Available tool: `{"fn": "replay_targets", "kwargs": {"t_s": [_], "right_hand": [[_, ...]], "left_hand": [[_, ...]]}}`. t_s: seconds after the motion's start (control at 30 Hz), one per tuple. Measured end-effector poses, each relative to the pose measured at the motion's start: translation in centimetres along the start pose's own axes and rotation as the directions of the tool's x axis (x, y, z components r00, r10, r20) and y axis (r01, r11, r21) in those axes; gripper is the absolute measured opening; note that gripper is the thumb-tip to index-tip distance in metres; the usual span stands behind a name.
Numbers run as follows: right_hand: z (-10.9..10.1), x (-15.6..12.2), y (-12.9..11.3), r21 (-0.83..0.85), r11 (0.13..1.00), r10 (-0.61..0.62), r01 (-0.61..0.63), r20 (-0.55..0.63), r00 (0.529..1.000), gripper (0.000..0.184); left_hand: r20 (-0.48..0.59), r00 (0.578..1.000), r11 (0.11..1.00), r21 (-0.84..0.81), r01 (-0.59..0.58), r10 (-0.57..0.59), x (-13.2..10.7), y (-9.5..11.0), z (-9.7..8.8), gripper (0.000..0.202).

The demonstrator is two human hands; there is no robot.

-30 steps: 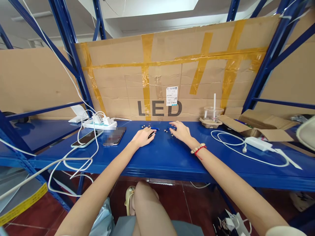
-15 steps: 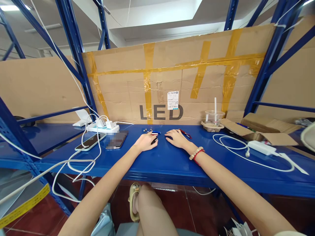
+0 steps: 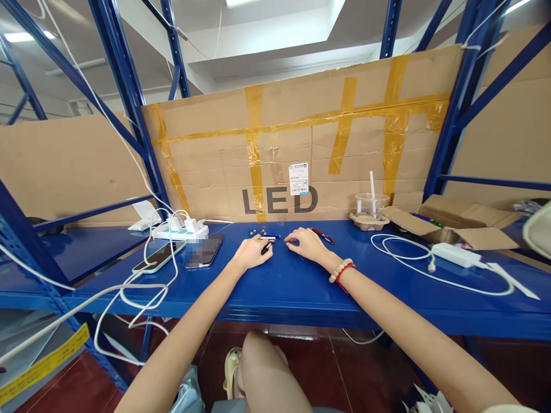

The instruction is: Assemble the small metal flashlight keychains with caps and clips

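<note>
My left hand rests on the blue shelf top, its fingers closed around a small black pen-like piece. Just beyond those fingers lie a short white-and-brown piece, a blue pen-like stick and small shiny parts too tiny to name. To the right, my right hand is on the shelf with nothing seen in it. Its thumb and forefinger are bent and slightly apart, the other fingers partly hidden. Behind it lies a red-handled tool, whose kind I cannot make out.
On the left are two phones, a white power strip and looping white cables. To the right stand a plastic cup with a straw, a white power adapter and an open cardboard box. Taped cardboard closes the back.
My right hand's fingers have gone from lying flat to bent, thumb and forefinger drawn toward each other. My left hand stays around the black piece. The view has shifted slightly.
</note>
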State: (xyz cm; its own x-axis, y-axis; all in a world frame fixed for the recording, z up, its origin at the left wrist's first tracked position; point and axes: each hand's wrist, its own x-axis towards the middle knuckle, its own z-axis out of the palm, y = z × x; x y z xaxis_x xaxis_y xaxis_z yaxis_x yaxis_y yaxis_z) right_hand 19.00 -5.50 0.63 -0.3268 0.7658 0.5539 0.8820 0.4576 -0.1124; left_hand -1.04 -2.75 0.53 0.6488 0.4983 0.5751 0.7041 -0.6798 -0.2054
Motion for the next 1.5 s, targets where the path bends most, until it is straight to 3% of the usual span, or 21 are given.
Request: {"fn": "replay_targets", "kwargs": {"t_s": [0.43, 0.93, 1.2, 1.5], "right_hand": [[-0.4, 0.0, -2.9, 0.167, 0.981, -0.093, 0.099, -0.041, 0.995, 0.022], [0.1, 0.1, -2.3, 0.232, 0.966, -0.119, 0.116, 0.001, 0.993, 0.008], [0.3, 0.2, -2.3, 0.242, 0.967, -0.089, 0.086, 0.0, 0.996, 0.018], [0.2, 0.1, -2.3, 0.252, 0.963, -0.119, 0.097, 0.073, 0.99, 0.017]], "left_hand": [[0.012, 0.998, 0.998, 0.007, -0.062, 0.062, 0.0, -0.3, -0.1, 0.026], [0.006, 0.998, 0.998, 0.02, -0.059, 0.059, -0.1, -0.6, 0.5, 0.024], [0.039, 0.998, 0.998, 0.033, -0.047, 0.046, -0.1, -0.5, 0.2, 0.025], [0.046, 0.998, 0.998, 0.038, -0.045, 0.043, -0.1, -0.5, 0.0, 0.026]]}}
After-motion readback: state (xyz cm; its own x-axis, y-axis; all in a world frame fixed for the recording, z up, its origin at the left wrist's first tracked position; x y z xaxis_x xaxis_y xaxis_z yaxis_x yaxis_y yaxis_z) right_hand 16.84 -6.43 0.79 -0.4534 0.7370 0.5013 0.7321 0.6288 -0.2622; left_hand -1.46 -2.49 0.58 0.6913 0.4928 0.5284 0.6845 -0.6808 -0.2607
